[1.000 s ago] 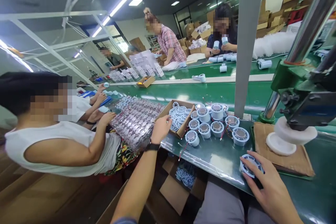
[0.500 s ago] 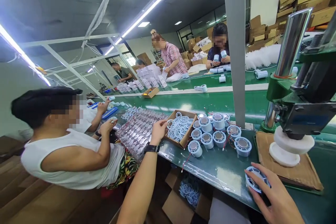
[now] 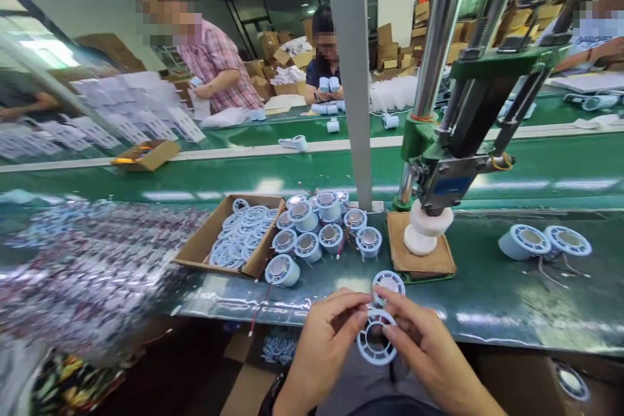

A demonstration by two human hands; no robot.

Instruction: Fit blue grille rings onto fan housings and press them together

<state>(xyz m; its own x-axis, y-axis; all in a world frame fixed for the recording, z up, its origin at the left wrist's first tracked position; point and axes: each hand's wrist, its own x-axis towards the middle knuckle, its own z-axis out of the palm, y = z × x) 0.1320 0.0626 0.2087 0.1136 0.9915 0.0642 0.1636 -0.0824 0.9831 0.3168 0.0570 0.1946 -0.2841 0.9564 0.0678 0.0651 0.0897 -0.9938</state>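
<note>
My left hand [image 3: 322, 341] and my right hand [image 3: 426, 344] meet at the near edge of the green bench, both pinching a light blue plastic ring [image 3: 375, 338] between their fingers. Just beyond the fingertips a round blue speaker unit [image 3: 389, 283] lies on the bench, close to the ring. To the left, a cardboard box [image 3: 202, 244] holds several more blue rings [image 3: 238, 240]. A cluster of several blue speaker units [image 3: 322, 231] with thin wires stands beside the box.
A green hand press [image 3: 451, 143] with a white pad stands on a cardboard sheet [image 3: 422, 263] right of centre, next to a grey post [image 3: 353, 71]. Two more speaker units [image 3: 543, 242] lie far right. Bagged parts [image 3: 88, 266] pile up left. Other people work across the conveyor [image 3: 292, 172].
My left hand left the cardboard box and came back with a blue ring. My right hand came off the speaker unit and joined it on the ring. The view swung to the right.
</note>
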